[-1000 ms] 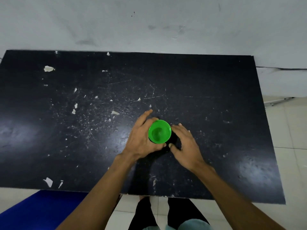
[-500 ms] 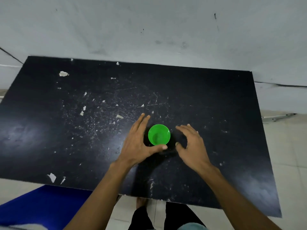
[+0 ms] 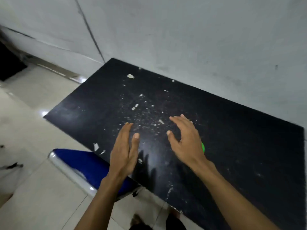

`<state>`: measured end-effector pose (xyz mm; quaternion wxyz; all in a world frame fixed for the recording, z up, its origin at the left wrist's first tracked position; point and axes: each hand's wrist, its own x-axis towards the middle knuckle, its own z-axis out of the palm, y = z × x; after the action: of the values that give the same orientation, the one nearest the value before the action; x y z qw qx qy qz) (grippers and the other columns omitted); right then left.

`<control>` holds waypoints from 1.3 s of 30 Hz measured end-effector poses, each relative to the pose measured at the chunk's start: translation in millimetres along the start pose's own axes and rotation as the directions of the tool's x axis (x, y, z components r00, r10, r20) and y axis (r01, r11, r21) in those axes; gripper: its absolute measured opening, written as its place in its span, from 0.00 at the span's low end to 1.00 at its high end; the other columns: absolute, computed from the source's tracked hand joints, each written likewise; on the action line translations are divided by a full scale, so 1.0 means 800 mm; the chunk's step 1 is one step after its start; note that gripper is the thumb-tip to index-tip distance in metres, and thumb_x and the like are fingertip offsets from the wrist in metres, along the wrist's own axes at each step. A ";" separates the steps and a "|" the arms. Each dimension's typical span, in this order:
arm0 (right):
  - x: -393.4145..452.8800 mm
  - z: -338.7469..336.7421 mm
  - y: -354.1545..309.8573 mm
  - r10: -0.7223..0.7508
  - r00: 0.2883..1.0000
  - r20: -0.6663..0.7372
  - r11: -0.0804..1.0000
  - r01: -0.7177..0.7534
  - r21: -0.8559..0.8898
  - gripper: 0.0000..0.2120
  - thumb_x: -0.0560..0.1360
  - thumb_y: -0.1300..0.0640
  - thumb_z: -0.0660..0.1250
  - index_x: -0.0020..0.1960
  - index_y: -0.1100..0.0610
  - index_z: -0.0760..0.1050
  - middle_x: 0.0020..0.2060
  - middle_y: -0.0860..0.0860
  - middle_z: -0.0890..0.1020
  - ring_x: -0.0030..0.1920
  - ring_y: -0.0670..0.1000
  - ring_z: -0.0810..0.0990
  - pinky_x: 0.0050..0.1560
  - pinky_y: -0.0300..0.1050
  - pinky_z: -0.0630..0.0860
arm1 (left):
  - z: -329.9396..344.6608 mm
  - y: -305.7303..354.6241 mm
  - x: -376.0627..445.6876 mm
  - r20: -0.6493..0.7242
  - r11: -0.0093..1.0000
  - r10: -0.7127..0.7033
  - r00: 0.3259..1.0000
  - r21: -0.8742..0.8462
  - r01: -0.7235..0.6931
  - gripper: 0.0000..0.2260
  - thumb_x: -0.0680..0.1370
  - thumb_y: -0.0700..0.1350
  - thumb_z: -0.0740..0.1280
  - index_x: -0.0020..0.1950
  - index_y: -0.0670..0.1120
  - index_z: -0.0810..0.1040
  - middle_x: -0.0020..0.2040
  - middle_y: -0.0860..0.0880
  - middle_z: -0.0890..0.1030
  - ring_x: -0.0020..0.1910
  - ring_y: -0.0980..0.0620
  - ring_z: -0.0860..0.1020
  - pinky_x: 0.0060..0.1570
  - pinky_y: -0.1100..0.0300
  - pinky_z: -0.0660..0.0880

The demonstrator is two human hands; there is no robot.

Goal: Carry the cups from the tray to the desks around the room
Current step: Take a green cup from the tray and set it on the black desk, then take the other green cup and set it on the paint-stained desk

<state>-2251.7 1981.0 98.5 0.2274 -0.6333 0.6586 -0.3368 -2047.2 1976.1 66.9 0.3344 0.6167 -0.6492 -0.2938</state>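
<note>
A green cup point(image 3: 203, 147) stands on the black desk point(image 3: 240, 130); only a thin sliver of its rim shows past the right edge of my right hand point(image 3: 184, 140), which hovers above it and hides the rest. That hand is empty with fingers spread. My left hand point(image 3: 124, 150) hangs over the desk's front-left edge, flat, fingers apart, holding nothing. No tray is in view.
The desk top is chipped and scratched and stands against a grey wall point(image 3: 182, 39). A blue chair seat point(image 3: 83, 161) sits under the desk's front-left edge. Pale tiled floor point(image 3: 33, 130) spreads to the left, with a dark object point(image 3: 8, 63) at far left.
Both hands have let go of the green cup and pulled back from it. My view has swung left, so the desk now runs diagonally and the cup is mostly hidden behind my right hand.
</note>
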 end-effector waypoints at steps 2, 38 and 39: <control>0.008 0.022 -0.033 -0.062 0.997 0.049 0.998 0.061 0.016 0.22 0.76 0.57 0.68 0.70 0.57 0.72 0.68 0.53 0.75 0.74 0.52 0.64 0.76 0.49 0.58 | -0.036 -0.014 -0.011 -0.091 0.999 -0.037 0.995 0.000 0.037 0.29 0.78 0.67 0.49 0.75 0.55 0.60 0.76 0.53 0.63 0.74 0.56 0.61 0.72 0.51 0.61; 0.213 0.654 -0.631 -0.506 0.645 0.573 0.816 0.573 0.076 0.32 0.80 0.42 0.59 0.78 0.51 0.53 0.78 0.54 0.58 0.78 0.53 0.53 0.76 0.55 0.57 | -0.690 -0.469 0.094 -0.538 0.694 -0.401 0.742 0.350 0.629 0.27 0.81 0.58 0.55 0.77 0.49 0.56 0.79 0.45 0.52 0.78 0.45 0.49 0.74 0.44 0.51; 0.238 0.670 -0.643 -0.498 0.644 0.581 0.818 0.572 0.067 0.32 0.80 0.42 0.58 0.78 0.52 0.53 0.78 0.54 0.58 0.78 0.54 0.53 0.76 0.55 0.57 | -0.706 -0.477 0.121 -0.538 0.692 -0.408 0.738 0.345 0.634 0.27 0.81 0.58 0.55 0.77 0.50 0.56 0.80 0.45 0.52 0.78 0.45 0.49 0.75 0.44 0.52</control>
<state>-1530.3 1724.9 139.7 0.2655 -0.8829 0.3607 -0.1408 -1368.2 1871.5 111.6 0.1910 0.8917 -0.4064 -0.0569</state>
